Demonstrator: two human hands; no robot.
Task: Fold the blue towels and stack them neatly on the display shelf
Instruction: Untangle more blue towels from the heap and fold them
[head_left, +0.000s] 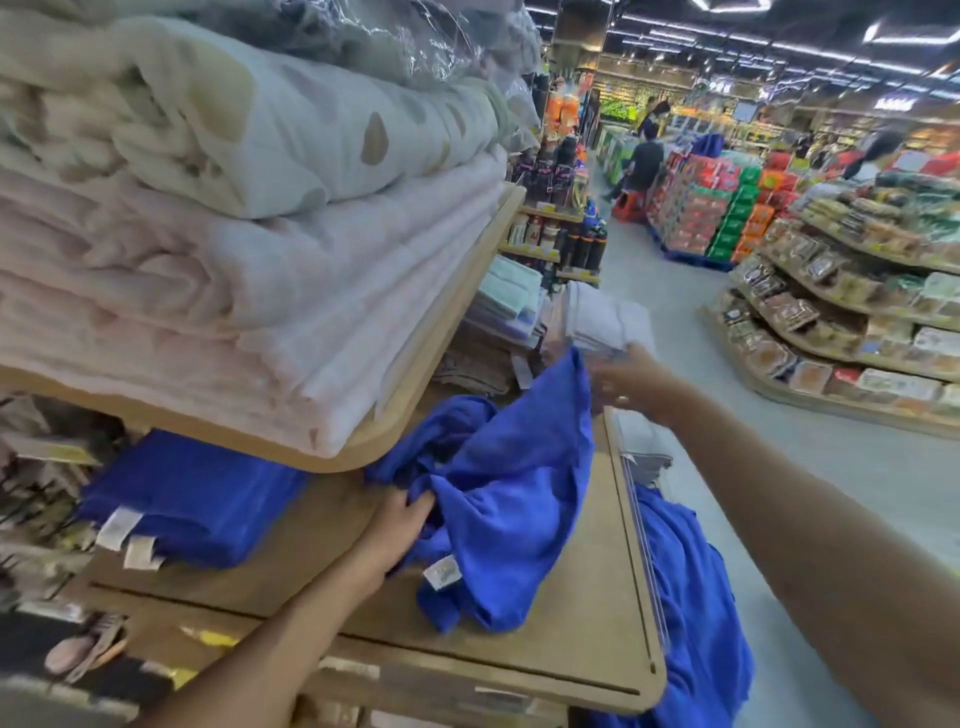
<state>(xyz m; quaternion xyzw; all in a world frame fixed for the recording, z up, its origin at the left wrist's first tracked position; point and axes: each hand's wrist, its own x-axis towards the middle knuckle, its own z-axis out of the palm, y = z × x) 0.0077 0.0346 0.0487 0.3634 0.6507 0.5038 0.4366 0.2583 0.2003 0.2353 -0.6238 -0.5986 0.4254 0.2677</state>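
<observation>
Fingers (415, 512) of the left hand (402, 519) curl into a crumpled blue towel (509, 499) on the display shelf (571, 634); the right hand (628, 382) pinches its raised corner.
Pulled unevenly, it could slip over the shelf's rim, where another blue towel (696, 597) hangs, or knock the folded stack (197, 493) at the shelf's left.

A patterned quilt (291, 130) with beige spots lies at ten o'clock on a stack of folded pink blankets (249, 291). Plastic-wrapped bedding (405, 41) sits above it at eleven. Near the centre are folded white towels (602, 322) and pale green towels (509, 291), with dark bottles (576, 244) on racks behind. At one o'clock, stacked red and green boxes (722, 213) stand beside two people (644, 156). Packaged snacks (841, 291) fill tiered racks at three o'clock. A sandal (85, 649) lies at eight o'clock.
</observation>
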